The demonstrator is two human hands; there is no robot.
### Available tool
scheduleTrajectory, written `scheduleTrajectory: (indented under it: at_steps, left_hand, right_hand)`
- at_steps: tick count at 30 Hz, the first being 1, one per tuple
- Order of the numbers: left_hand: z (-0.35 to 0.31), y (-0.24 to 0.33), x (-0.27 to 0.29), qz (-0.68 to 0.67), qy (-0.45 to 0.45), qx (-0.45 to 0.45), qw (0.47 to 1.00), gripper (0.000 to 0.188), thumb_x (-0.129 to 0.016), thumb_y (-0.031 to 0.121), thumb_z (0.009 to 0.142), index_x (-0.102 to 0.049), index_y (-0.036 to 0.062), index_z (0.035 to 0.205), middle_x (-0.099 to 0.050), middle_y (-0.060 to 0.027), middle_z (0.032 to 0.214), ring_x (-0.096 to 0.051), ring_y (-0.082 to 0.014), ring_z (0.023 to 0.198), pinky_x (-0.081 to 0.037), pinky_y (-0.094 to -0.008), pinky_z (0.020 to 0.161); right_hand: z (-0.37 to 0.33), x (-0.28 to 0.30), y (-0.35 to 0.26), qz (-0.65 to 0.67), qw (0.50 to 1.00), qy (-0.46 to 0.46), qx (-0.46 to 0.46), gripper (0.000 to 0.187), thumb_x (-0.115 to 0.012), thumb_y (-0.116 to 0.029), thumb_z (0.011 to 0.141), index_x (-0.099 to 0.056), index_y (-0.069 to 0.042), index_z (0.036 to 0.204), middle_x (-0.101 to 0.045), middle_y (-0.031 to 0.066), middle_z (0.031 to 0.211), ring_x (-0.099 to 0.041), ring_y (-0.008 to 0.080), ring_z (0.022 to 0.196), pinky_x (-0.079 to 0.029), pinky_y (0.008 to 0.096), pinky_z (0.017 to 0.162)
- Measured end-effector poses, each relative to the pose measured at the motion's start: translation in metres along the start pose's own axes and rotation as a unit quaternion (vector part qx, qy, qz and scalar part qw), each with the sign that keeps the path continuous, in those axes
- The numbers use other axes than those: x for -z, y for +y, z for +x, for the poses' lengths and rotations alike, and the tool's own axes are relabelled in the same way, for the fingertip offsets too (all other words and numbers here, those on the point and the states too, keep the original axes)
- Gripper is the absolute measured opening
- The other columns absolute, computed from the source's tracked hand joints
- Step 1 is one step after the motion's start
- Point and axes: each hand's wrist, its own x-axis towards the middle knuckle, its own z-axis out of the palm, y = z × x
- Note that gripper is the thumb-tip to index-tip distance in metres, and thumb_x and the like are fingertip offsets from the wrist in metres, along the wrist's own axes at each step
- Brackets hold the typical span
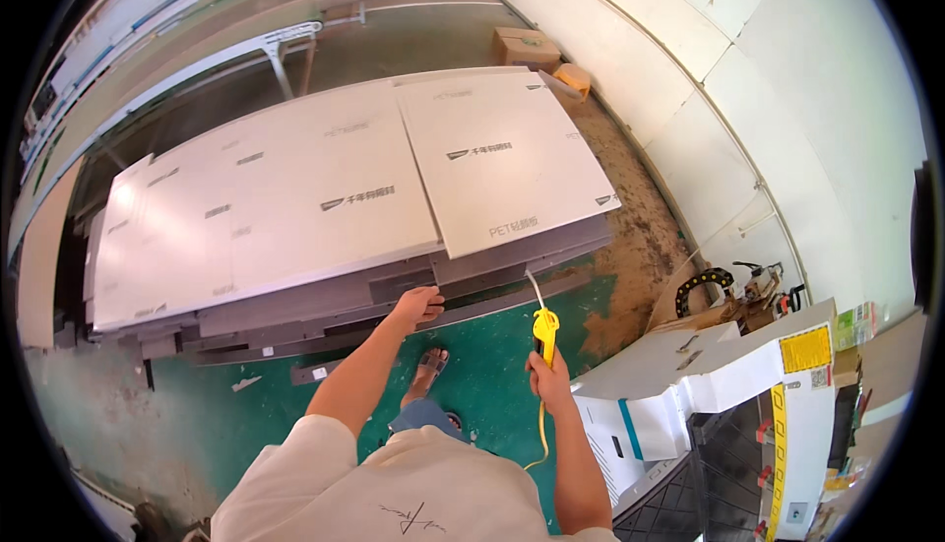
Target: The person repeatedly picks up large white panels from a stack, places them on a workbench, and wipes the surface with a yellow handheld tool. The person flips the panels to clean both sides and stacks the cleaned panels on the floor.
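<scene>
My right hand [549, 381] is wrapped round a yellow air blow gun [545, 325]. Its pale, thin nozzle points up and away toward the stack, and a yellow hose [542, 434] hangs down from the grip. My left hand [420, 307] is in the air close to the near edge of the stack, fingers loosely bent, with nothing visible in it. In front of me lies a big stack of flat panels. On top are a long white-wrapped panel [285, 197] and a shorter white-wrapped panel [497, 163] at its right. Darker boards [285, 311] show beneath them.
A white machine [630, 424] with a yellow label stands close at my right; a black cable chain [701, 286] is behind it. A cardboard box [525, 48] sits beyond the stack by the white wall [778, 99]. A metal frame [226, 55] runs along the far left.
</scene>
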Motion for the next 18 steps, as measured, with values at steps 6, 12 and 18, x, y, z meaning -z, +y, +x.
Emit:
scheduleTrajectory:
  at_steps: [6, 12, 18]
  left_hand:
    - [0.118, 0.036, -0.060, -0.076, 0.028, 0.023, 0.996, 0.048, -0.064, 0.039, 0.102, -0.059, 0.0010, 0.131, -0.065, -0.0132, 0.122, -0.067, -0.0212, 0.098, -0.058, -0.0360, 0.083]
    - [0.139, 0.030, -0.061, -0.087, -0.028, -0.005, 0.996, 0.042, -0.064, 0.034, 0.104, -0.062, -0.0019, 0.125, -0.069, -0.0107, 0.113, -0.068, -0.0220, 0.100, -0.059, -0.0393, 0.090]
    - [0.104, 0.006, -0.041, -0.071, -0.077, 0.018, 0.994, 0.046, -0.067, 0.033, 0.102, -0.060, -0.0046, 0.128, -0.068, -0.0118, 0.115, -0.069, -0.0235, 0.102, -0.059, -0.0385, 0.093]
  right_hand:
    - [0.122, -0.004, -0.039, -0.050, 0.997, 0.062, -0.020, 0.034, -0.064, -0.018, 0.100, -0.059, -0.006, 0.132, -0.067, 0.0026, 0.096, -0.054, 0.0081, 0.059, -0.043, 0.0228, 0.052]
    - [0.187, 0.028, -0.018, -0.167, 0.977, 0.122, -0.057, 0.014, -0.067, -0.013, 0.093, -0.073, -0.007, 0.104, -0.066, 0.0019, 0.085, -0.059, 0.0110, 0.066, -0.045, 0.0265, 0.055]
    - [0.257, 0.037, -0.022, 0.020, 0.965, 0.230, -0.127, 0.019, -0.068, -0.018, 0.096, -0.062, -0.011, 0.113, -0.065, 0.0021, 0.093, -0.061, 0.0150, 0.071, -0.044, 0.0305, 0.050]
